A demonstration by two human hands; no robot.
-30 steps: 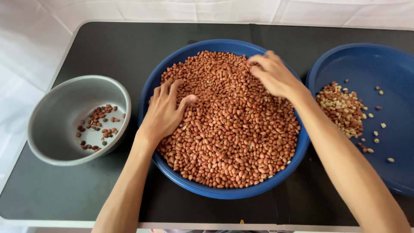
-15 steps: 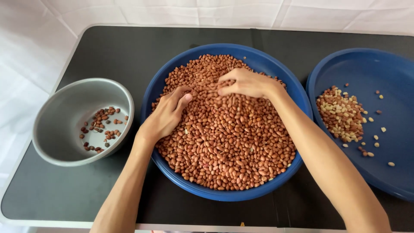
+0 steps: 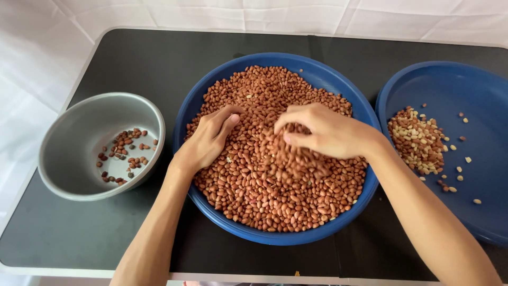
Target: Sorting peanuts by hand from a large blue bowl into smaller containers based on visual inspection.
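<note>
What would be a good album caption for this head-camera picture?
Two hands, left and right, sift peanuts in a blue bowl between a grey bowl and a blue tray.

Table (image 3: 174, 58) fills frame. Centre: basin (image 3: 328, 74) holding peanuts (image 3: 264, 196); both hands on the peanuts, left hand (image 3: 207, 140) left of right hand (image 3: 323, 131). Left: bowl (image 3: 79, 114). Right edge: tray (image 3: 455, 85), small pile (image 3: 418, 140) inside.

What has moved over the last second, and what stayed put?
The right hand swept from the far rim of the big blue basin leftward to mid-pile, with peanuts blurring beneath it. The left hand stayed resting on the peanuts. The grey bowl and blue tray are unchanged.
</note>
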